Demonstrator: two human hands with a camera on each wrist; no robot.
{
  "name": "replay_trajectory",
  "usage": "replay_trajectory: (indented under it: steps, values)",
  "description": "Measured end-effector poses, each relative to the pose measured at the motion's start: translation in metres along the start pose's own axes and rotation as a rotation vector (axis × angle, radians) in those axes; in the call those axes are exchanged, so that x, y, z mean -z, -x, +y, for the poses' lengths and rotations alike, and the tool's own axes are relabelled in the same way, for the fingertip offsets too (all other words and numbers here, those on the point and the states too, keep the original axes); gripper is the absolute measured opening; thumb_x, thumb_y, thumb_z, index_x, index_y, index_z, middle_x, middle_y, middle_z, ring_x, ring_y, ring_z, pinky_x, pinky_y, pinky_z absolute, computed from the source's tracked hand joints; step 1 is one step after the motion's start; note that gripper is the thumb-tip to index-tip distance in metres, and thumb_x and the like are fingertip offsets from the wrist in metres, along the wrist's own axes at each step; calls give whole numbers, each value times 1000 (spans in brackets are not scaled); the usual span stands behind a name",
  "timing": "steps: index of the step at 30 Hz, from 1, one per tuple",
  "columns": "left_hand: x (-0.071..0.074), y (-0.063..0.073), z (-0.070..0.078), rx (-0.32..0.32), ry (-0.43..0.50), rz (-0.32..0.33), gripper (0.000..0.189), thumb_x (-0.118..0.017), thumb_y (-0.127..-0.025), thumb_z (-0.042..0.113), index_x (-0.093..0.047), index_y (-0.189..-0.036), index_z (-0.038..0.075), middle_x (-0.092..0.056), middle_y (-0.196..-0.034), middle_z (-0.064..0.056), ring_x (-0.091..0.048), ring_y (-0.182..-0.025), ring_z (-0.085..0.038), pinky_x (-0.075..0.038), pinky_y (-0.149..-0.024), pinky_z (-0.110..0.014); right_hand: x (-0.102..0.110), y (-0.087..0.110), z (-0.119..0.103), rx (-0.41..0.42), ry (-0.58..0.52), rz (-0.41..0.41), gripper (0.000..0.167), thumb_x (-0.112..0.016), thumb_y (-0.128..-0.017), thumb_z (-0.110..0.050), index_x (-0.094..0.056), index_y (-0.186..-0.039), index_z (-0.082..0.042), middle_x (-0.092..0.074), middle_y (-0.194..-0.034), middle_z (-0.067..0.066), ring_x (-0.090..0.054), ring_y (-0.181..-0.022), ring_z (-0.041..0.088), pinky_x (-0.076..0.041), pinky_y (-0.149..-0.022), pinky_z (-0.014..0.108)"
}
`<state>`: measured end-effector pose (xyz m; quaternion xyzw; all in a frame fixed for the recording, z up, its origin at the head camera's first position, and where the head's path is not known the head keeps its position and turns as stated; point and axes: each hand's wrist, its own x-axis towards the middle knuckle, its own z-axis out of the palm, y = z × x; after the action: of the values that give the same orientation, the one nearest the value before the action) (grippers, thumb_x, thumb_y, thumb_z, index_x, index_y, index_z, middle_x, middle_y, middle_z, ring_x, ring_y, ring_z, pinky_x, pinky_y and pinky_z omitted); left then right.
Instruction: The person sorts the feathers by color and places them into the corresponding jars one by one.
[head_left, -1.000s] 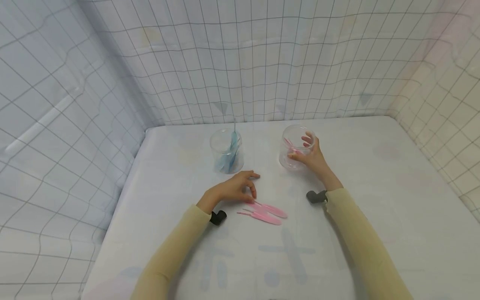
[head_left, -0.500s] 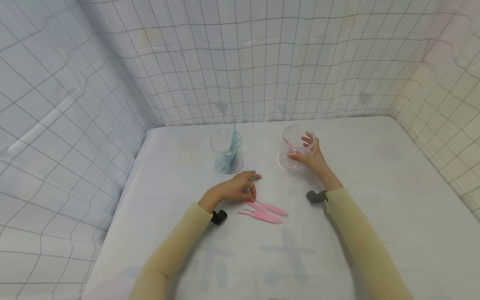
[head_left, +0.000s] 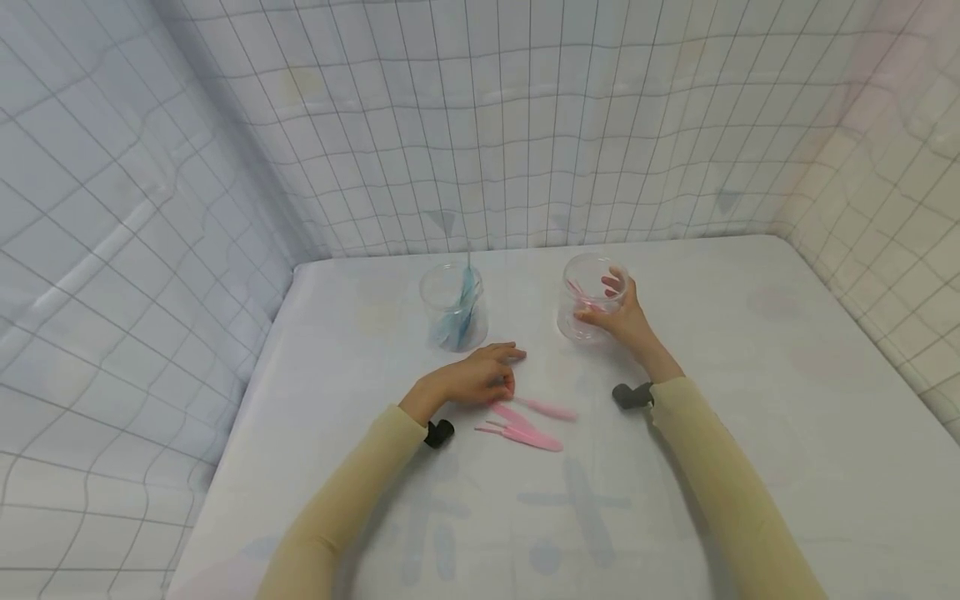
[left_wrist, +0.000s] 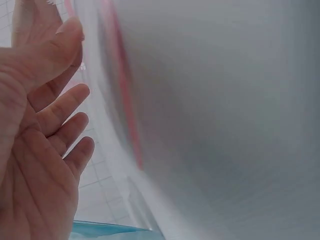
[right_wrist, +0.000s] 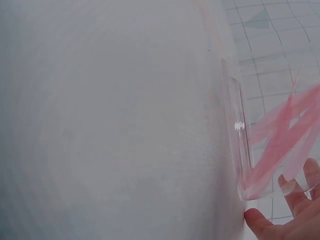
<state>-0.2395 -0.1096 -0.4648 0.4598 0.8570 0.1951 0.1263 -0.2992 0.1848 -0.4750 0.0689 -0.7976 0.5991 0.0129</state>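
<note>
My left hand (head_left: pixel 476 379) pinches the quill of a pink feather (head_left: pixel 551 409) between thumb and index finger, while its other fingers stay extended. The held feather is slightly raised and blurred. Just below it, more pink feathers (head_left: pixel 530 435) lie on the table with their quills pointing left. My right hand (head_left: pixel 633 323) grips the right side of a clear round jar (head_left: pixel 567 323), fingers behind and thumb in front. Pink feathers (right_wrist: pixel 277 152) lean inside that jar in the right wrist view. In the left wrist view the pinch is at the upper left, its fingertips partly hidden.
A second clear jar (head_left: pixel 431 312) with blue feathers (head_left: pixel 463 312) stands to the left, behind my left hand. A white cloth covers the table (head_left: pixel 750 375). Grid-patterned curtains (head_left: pixel 525 125) close in the back and both sides.
The upper pink feather has risen a little off the pile as the left thumb and index finger closed on its quill. My right hand stays on the jar.
</note>
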Motion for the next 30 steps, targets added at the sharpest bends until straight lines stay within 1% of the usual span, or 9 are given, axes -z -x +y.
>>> replay_trajectory:
  steps: [4,6,9,12,15,19,24,27,30]
  values:
    - [9,-7,-2,-26,-11,50,9,-63,-93,14,-63,-84,11,-39,-143,-19,-19,-138,-36,-17,-111,-48,0,1,0,22,-9,3,99,-82,-76,-22,-14,-148,-16,-26,-150,13,-24,-136,32,-23,-108,51]
    - [19,-12,0,-37,-32,87,9,-63,-93,14,-63,-85,11,-39,-143,-21,-21,-138,-37,-18,-111,-46,0,2,-1,28,-7,3,99,-82,-76,-21,-14,-148,-16,-25,-150,14,-23,-135,34,-22,-108,52]
    - [41,-21,7,-21,-81,137,8,-63,-93,15,-63,-87,9,-38,-143,-20,-21,-138,-35,-18,-111,-43,1,3,-1,28,3,8,99,-82,-77,-23,-14,-148,-16,-25,-150,14,-24,-135,35,-22,-108,52]
    - [66,-31,18,24,-184,167,8,-63,-93,15,-63,-88,9,-36,-145,-17,-20,-139,-31,-18,-112,-39,0,3,0,24,7,8,98,-82,-77,-23,-14,-147,-15,-26,-149,14,-25,-135,33,-23,-108,50]
    - [90,-40,28,69,-320,183,9,-64,-92,17,-65,-91,8,-34,-146,-15,-20,-139,-30,-18,-112,-38,0,3,2,30,-10,7,96,-81,-77,-19,-15,-147,-15,-26,-149,14,-25,-135,33,-24,-107,50]
    - [115,-54,34,123,-461,193,11,-64,-92,18,-67,-95,8,-34,-147,-14,-19,-140,-30,-19,-111,-39,0,4,0,35,-6,13,96,-81,-77,-19,-15,-147,-15,-27,-148,15,-25,-134,34,-24,-107,51]
    - [131,-73,36,193,-573,169,14,-60,-95,20,-67,-99,9,-31,-148,-13,-16,-141,-30,-15,-113,-37,-2,5,-1,21,20,14,99,-82,-76,-24,-14,-147,-15,-27,-149,14,-26,-134,33,-24,-107,50]
    - [136,-84,38,205,-659,147,16,-59,-95,22,-66,-101,8,-31,-149,-14,-16,-141,-30,-12,-113,-36,-3,5,0,25,2,17,98,-82,-76,-22,-15,-146,-14,-28,-148,14,-26,-133,32,-24,-107,49]
    - [138,-95,42,203,-766,134,18,-59,-96,22,-66,-105,7,-32,-148,-14,-18,-140,-30,-14,-113,-37,-4,4,0,32,-7,25,97,-82,-75,-20,-16,-146,-14,-29,-148,15,-27,-133,31,-25,-107,48]
